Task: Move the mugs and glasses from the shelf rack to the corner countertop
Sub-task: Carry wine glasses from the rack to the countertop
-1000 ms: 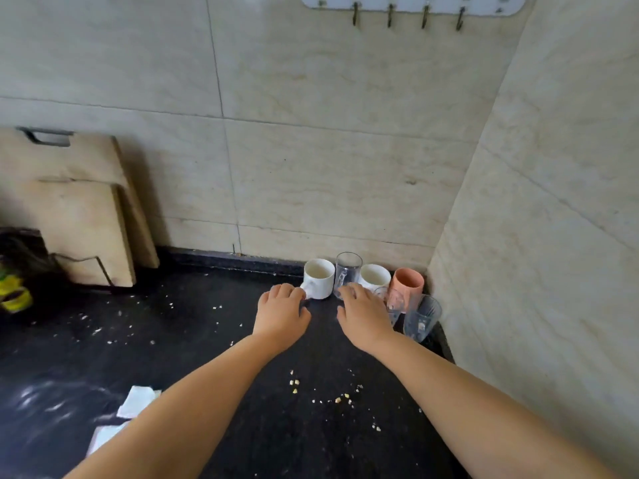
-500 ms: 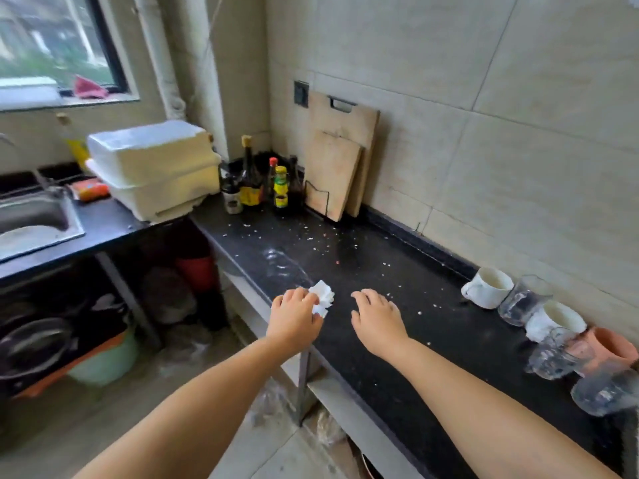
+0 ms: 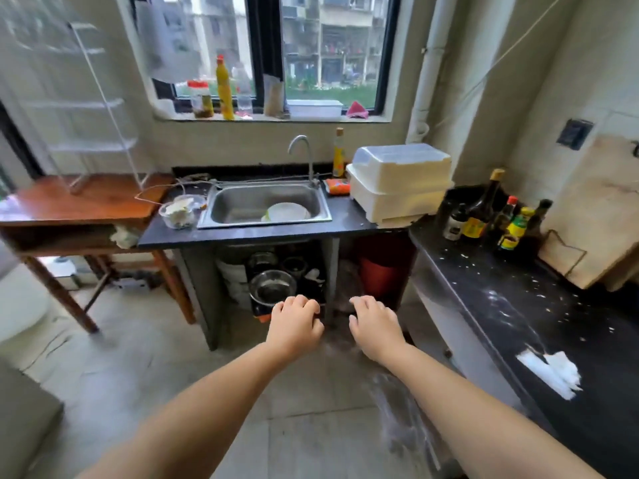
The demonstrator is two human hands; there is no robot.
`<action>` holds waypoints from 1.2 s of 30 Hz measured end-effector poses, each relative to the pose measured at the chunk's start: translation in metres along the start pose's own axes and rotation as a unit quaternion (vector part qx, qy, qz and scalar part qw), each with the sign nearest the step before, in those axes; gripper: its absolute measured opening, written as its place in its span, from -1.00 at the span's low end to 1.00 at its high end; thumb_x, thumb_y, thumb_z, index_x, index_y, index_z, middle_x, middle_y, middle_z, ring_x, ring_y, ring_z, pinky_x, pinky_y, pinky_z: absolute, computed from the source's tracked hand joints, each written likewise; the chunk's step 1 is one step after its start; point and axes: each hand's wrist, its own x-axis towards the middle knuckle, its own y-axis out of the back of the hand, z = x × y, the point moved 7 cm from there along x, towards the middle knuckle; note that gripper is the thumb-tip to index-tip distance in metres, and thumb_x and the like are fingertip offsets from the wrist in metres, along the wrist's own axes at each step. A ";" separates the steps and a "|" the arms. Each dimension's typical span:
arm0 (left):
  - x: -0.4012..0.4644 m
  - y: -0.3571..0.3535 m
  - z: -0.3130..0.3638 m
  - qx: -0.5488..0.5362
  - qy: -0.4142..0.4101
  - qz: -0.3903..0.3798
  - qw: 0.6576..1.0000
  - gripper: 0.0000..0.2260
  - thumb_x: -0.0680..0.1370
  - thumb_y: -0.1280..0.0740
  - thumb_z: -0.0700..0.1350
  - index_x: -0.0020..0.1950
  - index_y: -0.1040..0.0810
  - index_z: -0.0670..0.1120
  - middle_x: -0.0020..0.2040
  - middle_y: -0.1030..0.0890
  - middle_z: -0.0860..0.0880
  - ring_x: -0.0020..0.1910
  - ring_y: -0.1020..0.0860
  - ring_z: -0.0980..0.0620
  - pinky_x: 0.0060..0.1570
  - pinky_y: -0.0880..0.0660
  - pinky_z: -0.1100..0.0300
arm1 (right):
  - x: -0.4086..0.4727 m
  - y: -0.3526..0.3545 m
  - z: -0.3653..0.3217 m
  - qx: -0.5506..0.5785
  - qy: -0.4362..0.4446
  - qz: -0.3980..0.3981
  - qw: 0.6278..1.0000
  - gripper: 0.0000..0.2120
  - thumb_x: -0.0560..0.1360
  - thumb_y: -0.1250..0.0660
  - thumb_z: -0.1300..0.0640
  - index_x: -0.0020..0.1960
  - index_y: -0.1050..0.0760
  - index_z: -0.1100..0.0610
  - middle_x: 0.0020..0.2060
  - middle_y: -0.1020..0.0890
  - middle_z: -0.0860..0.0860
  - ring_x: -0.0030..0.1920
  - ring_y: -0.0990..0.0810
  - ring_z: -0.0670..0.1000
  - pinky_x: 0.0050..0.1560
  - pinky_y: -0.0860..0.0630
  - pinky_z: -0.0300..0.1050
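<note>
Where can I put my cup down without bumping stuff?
The black counter has a bare stretch between the sauce bottles and the white paper. The wooden table is mostly open too. It is crowded around the sink, between the plastic bowl and white box.

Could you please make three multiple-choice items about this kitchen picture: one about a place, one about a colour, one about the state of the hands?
1. Where does the round white plate lie?
A. in the steel sink
B. on the wooden table
C. on the floor

2. What colour is the tall plastic bottle on the window sill?
A. blue
B. yellow
C. black

3. What do the left hand and the right hand hold?
A. a mug each
B. one glass together
C. nothing

Answers:
1 A, the plate rests inside the sink basin.
2 B, its body is bright yellow.
3 C, both hands are held out with loosely curled fingers and nothing in them.
</note>
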 end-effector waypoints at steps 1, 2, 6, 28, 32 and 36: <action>0.002 0.008 -0.021 0.008 0.009 0.003 1.000 -0.69 0.50 -0.17 -0.01 0.21 -0.50 0.00 0.20 -0.51 0.00 0.28 -0.41 -0.03 0.26 -0.29 0.09 | 0.008 -0.004 -0.020 0.006 0.007 -0.004 1.000 -0.60 0.61 -0.07 0.02 0.42 -0.26 0.06 0.36 -0.39 0.03 0.33 -0.40 0.08 0.35 -0.32 0.04; 0.002 0.021 -0.059 0.010 0.032 0.010 0.999 -0.69 0.51 -0.17 -0.01 0.21 -0.50 0.00 0.21 -0.52 -0.01 0.28 -0.41 -0.03 0.26 -0.30 0.09 | 0.022 -0.009 -0.057 0.014 0.026 -0.002 1.000 -0.61 0.61 -0.07 0.02 0.42 -0.27 0.06 0.36 -0.39 0.02 0.33 -0.40 0.08 0.35 -0.32 0.05; -0.010 0.060 -0.181 0.005 0.125 0.028 0.992 -0.71 0.53 -0.18 0.01 0.20 -0.52 -0.01 0.20 -0.53 -0.04 0.24 -0.44 -0.06 0.24 -0.35 0.05 | 0.059 -0.025 -0.170 0.041 0.091 -0.011 0.995 -0.62 0.60 -0.08 0.02 0.40 -0.29 0.06 0.35 -0.40 0.02 0.32 -0.41 0.08 0.35 -0.32 0.05; 0.108 0.204 -0.485 0.008 0.262 0.130 0.956 -0.74 0.54 -0.17 -0.02 0.16 -0.52 -0.04 0.17 -0.52 -0.05 0.24 -0.42 -0.07 0.30 -0.29 0.02 | 0.333 -0.022 -0.500 0.054 0.301 -0.009 0.952 -0.67 0.59 -0.10 0.02 0.31 -0.36 0.09 0.28 -0.48 0.09 0.26 -0.47 0.13 0.25 -0.41 0.05; 0.155 0.242 -0.543 -0.007 0.290 0.164 0.943 -0.74 0.55 -0.17 -0.03 0.17 -0.52 -0.04 0.18 -0.52 -0.06 0.24 -0.42 -0.07 0.31 -0.28 0.03 | 0.406 -0.005 -0.551 0.054 0.324 0.002 0.945 -0.61 0.61 -0.06 0.02 0.39 -0.30 0.13 0.33 -0.43 0.12 0.29 -0.44 0.16 0.25 -0.41 0.06; 0.192 0.269 -0.588 0.003 0.285 0.182 0.941 -0.73 0.54 -0.18 -0.02 0.17 -0.52 -0.04 0.18 -0.53 -0.06 0.22 -0.42 -0.07 0.26 -0.29 0.04 | 0.455 0.002 -0.596 0.046 0.335 0.031 0.941 -0.65 0.60 -0.08 0.02 0.34 -0.35 0.11 0.29 -0.46 0.10 0.25 -0.48 0.15 0.20 -0.41 0.04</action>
